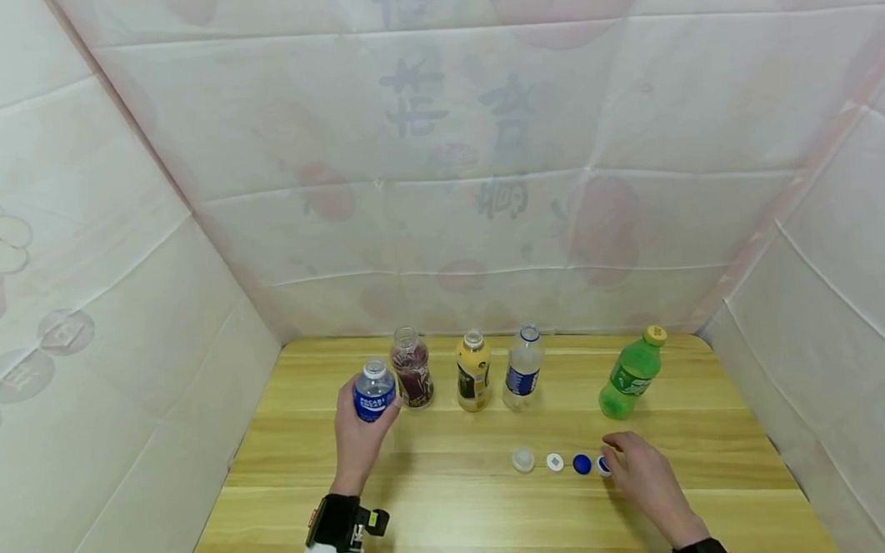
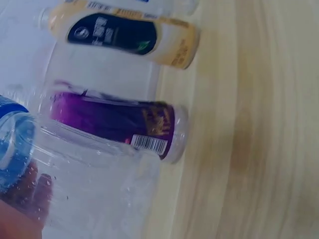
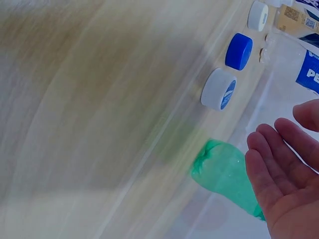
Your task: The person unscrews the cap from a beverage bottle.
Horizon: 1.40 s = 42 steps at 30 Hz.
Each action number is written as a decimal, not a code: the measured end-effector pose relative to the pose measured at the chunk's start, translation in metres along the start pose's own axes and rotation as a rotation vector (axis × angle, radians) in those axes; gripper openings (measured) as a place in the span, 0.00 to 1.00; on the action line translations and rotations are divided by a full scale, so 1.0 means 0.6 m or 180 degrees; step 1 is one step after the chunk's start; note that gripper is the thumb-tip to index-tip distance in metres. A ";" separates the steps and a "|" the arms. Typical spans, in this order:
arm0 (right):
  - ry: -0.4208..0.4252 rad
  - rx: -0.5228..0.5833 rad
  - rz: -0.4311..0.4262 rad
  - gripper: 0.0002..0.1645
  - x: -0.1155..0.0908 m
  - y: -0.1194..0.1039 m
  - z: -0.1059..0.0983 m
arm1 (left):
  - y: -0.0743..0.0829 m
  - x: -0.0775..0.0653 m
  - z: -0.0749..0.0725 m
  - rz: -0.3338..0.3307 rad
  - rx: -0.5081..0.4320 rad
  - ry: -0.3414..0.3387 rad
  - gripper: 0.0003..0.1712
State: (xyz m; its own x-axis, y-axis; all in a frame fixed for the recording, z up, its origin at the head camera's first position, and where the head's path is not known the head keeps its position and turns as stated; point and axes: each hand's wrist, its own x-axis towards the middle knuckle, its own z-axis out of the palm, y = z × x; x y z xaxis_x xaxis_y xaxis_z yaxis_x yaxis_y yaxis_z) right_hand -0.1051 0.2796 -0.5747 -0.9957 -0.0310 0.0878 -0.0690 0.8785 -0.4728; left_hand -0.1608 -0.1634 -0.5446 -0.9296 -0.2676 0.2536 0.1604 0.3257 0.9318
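Observation:
My left hand [image 1: 361,439] grips a clear bottle with a blue label [image 1: 374,394], its thumb and fingers round the label. That bottle's clear lower part fills the bottom of the left wrist view. Just beyond it stands a bottle with a purple label [image 1: 413,374]. My right hand [image 1: 642,472] is over the right end of a row of caps, its fingers loosely bent with nothing between them. Nearest to the fingertips is a white cap with a blue mark [image 3: 218,89], partly covered in the head view. Beside it lies a blue cap [image 1: 582,465].
Left of the blue cap lie a white cap [image 1: 555,462] and a translucent cap [image 1: 523,460]. A yellow bottle [image 1: 473,373] and a clear blue-labelled bottle [image 1: 523,371] stand uncapped at the back of the wooden table [image 1: 455,518]. A green bottle with a yellow cap [image 1: 631,375] stands right.

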 end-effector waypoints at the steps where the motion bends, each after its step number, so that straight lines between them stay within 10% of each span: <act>1: 0.0007 0.0001 0.0014 0.14 0.000 0.001 0.000 | -0.002 0.005 -0.002 -0.0031 -0.0035 0.0050 0.46; 23: 0.0175 0.0045 -0.0030 0.11 -0.006 0.015 0.000 | -0.046 0.075 -0.019 -0.0420 -0.0082 0.0403 0.49; 42: 0.0314 0.0135 -0.0046 0.11 -0.010 0.019 -0.009 | -0.065 0.077 -0.022 -0.0683 0.0224 0.0285 0.54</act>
State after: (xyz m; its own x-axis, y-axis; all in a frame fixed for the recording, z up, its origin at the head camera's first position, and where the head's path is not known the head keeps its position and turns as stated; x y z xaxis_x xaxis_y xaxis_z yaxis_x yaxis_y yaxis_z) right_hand -0.0993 0.2922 -0.5761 -0.9837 0.0054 0.1797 -0.0879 0.8573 -0.5073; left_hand -0.2058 -0.2005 -0.5655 -0.9062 -0.4158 0.0767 -0.0640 0.3142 0.9472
